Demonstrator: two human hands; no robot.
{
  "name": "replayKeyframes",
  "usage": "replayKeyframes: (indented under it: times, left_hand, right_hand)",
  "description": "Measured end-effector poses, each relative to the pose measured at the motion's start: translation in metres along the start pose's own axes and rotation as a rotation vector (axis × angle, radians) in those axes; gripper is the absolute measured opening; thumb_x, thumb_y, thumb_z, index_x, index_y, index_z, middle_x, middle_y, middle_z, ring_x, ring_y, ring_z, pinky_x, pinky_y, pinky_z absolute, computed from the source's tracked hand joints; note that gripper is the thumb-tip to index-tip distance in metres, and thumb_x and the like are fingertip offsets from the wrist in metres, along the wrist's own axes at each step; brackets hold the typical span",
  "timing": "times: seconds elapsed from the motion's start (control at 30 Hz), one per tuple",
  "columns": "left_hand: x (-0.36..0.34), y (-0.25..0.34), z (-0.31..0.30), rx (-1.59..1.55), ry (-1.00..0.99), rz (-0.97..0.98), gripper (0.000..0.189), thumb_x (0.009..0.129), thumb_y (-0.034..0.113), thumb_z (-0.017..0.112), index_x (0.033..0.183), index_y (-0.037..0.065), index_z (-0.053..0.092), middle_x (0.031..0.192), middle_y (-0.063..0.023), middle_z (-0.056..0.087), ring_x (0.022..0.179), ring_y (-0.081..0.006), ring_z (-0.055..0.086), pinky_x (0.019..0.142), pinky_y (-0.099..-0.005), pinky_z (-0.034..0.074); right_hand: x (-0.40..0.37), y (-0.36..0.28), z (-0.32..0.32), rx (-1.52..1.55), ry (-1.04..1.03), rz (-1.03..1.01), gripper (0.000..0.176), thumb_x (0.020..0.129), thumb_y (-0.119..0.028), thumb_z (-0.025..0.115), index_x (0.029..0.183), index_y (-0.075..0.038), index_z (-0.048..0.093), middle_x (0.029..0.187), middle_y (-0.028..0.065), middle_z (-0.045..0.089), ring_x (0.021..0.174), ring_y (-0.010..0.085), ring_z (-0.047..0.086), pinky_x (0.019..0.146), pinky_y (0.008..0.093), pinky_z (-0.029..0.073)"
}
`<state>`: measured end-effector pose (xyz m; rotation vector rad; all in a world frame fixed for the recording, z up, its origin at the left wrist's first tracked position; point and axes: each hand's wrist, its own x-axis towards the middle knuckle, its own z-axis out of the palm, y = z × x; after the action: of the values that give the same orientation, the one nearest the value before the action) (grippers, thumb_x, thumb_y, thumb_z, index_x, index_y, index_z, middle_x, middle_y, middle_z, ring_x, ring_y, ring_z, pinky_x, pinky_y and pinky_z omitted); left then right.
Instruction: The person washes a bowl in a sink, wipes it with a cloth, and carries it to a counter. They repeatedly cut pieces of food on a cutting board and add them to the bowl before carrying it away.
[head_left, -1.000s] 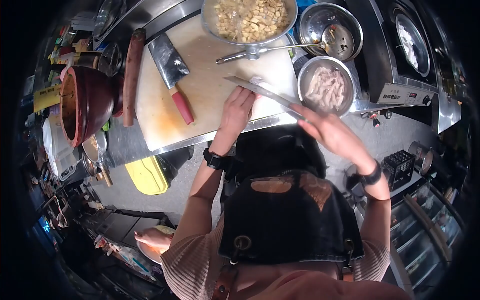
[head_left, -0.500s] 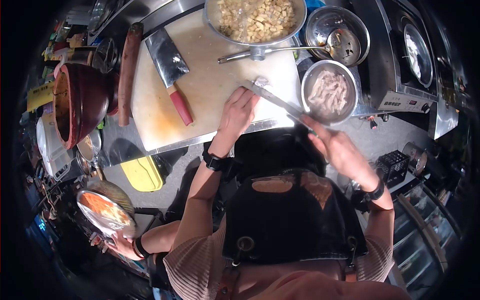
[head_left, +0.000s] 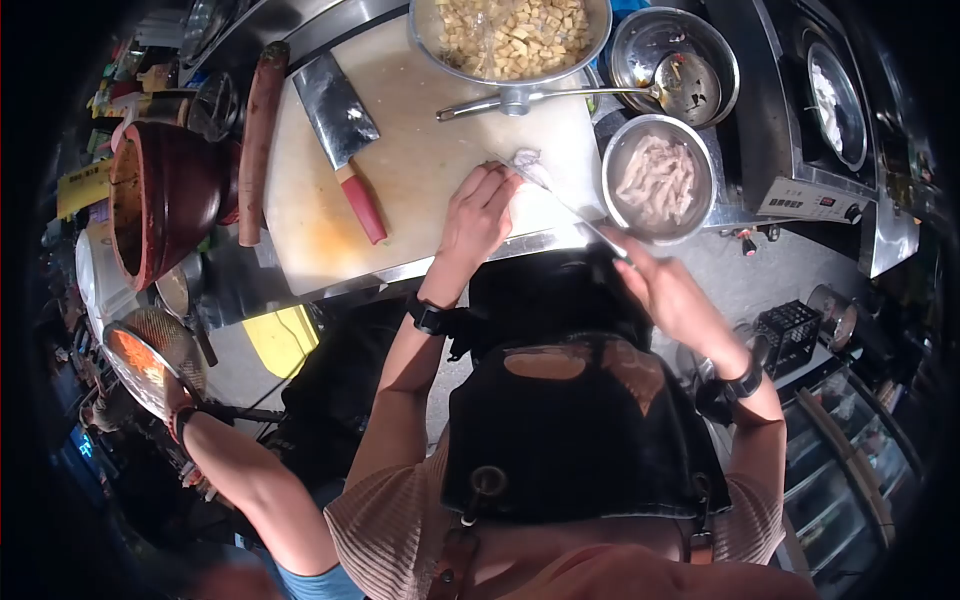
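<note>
A knife (head_left: 567, 208) is in my right hand (head_left: 672, 295), its fingers wrapped round the handle and its blade pointing up and left over the white cutting board (head_left: 420, 185). My left hand (head_left: 480, 215) rests on the board with its fingers curled together at the blade's tip; whatever lies under them is hidden. Just beyond the tip is a small pale piece of food (head_left: 527, 158). To the right stands a metal bowl (head_left: 608, 190) of pale meat strips (head_left: 657, 180). A cleaver (head_left: 338, 118) with a red handle lies on the board's left part.
A pan (head_left: 590, 62) of diced food stands behind the board, beside a bowl with a ladle (head_left: 690, 85). At left are a wooden pestle (head_left: 263, 145) and a dark red mortar (head_left: 185, 190). A co-worker's arm (head_left: 255, 485) reaches to a bowl of shredded food (head_left: 135, 360).
The knife blade has shifted slightly down and turned beside my left fingers. At lower left, the co-worker's arm and the bowl of shredded food have moved left and up.
</note>
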<state>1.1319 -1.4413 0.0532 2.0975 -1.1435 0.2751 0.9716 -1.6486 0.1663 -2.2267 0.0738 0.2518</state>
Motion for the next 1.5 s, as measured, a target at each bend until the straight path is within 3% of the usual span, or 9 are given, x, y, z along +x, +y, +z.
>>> replayKeyframes:
  times: [0.2,0.67,0.77,0.9,0.97,1.03,1.1,1.33,1.5]
  left_hand:
    - [0.000,0.002,-0.006,-0.025,-0.083,-0.012,0.031,0.063,-0.007,0.063,0.094,-0.002,0.066,0.094,-0.0114,0.063,0.095,-0.0277,0.060,0.080,-0.0349,0.053]
    - [-0.001,0.006,-0.012,-0.058,0.010,0.040,0.015,0.073,-0.008,0.063,0.088,-0.003,0.063,0.089,-0.0142,0.061,0.089,-0.0321,0.060,0.076,-0.0359,0.052]
    - [-0.002,0.006,-0.010,-0.154,0.214,-0.072,0.011,0.080,-0.004,0.062,0.091,-0.002,0.062,0.095,-0.0154,0.060,0.090,-0.0309,0.060,0.076,-0.0362,0.052]
    - [0.007,0.019,-0.010,-0.184,0.173,-0.302,0.009,0.085,0.002,0.062,0.093,-0.002,0.059,0.107,-0.0193,0.057,0.090,-0.0310,0.060,0.076,-0.0367,0.051]
    - [0.013,0.021,-0.007,-0.098,0.032,-0.261,0.022,0.081,0.003,0.066,0.102,0.000,0.058,0.112,-0.0183,0.054,0.098,-0.0340,0.057,0.082,-0.0391,0.049]
    - [0.028,0.027,-0.006,-0.019,-0.090,-0.200,0.029,0.079,0.004,0.067,0.106,0.002,0.057,0.110,-0.0173,0.055,0.102,-0.0349,0.055,0.086,-0.0401,0.048]
    - [0.035,0.036,-0.008,0.044,-0.183,-0.209,0.036,0.078,0.005,0.065,0.113,0.006,0.057,0.108,-0.0160,0.055,0.102,-0.0355,0.053,0.088,-0.0416,0.047]
    - [0.049,0.039,0.005,0.165,-0.246,-0.101,0.018,0.074,0.001,0.059,0.091,0.003,0.063,0.096,-0.0171,0.057,0.089,-0.0368,0.054,0.077,-0.0446,0.047]
    - [0.058,0.033,0.009,0.159,-0.227,-0.327,0.016,0.072,0.000,0.061,0.088,0.001,0.061,0.085,-0.0162,0.059,0.078,-0.0345,0.058,0.073,-0.0398,0.049]
  right_hand:
    - [0.060,-0.015,0.014,-0.053,-0.122,0.022,0.039,0.098,-0.017,0.049,0.135,-0.006,0.043,0.080,0.0286,0.061,0.077,0.0478,0.059,0.069,0.0525,0.047]
    - [0.030,-0.002,0.016,-0.036,-0.045,-0.041,0.039,0.099,-0.020,0.048,0.134,-0.004,0.043,0.074,0.0271,0.060,0.075,0.0452,0.060,0.069,0.0500,0.047]
    - [-0.001,-0.001,-0.004,0.041,-0.193,0.218,0.041,0.099,-0.021,0.047,0.137,-0.007,0.042,0.088,0.0282,0.063,0.081,0.0456,0.060,0.074,0.0494,0.048]
    - [-0.046,0.000,-0.030,0.156,0.036,0.069,0.040,0.099,-0.021,0.048,0.136,-0.008,0.046,0.124,0.0231,0.057,0.093,0.0447,0.062,0.082,0.0433,0.049]
    - [-0.071,-0.002,-0.050,0.160,0.112,0.253,0.040,0.099,-0.020,0.049,0.136,-0.007,0.047,0.107,0.0196,0.064,0.078,0.0355,0.065,0.073,0.0372,0.049]
    - [-0.092,-0.001,-0.065,0.340,0.245,0.400,0.039,0.099,-0.017,0.048,0.136,-0.005,0.047,0.069,0.0032,0.058,0.055,0.0120,0.050,0.056,0.0250,0.041]
    - [-0.107,0.009,-0.074,0.418,0.413,0.411,0.038,0.100,-0.018,0.048,0.136,-0.005,0.048,0.060,-0.0059,0.040,0.053,0.0028,0.037,0.050,0.0219,0.034]
    - [-0.155,0.042,-0.117,0.740,0.746,0.401,0.040,0.101,-0.022,0.047,0.136,-0.004,0.046,0.060,-0.0035,0.045,0.046,0.0041,0.040,0.043,0.0204,0.033]
    - [-0.181,0.078,-0.138,1.000,0.834,0.405,0.039,0.102,-0.027,0.044,0.137,-0.009,0.043,0.056,-0.0018,0.042,0.040,0.0044,0.034,0.037,0.0204,0.029]
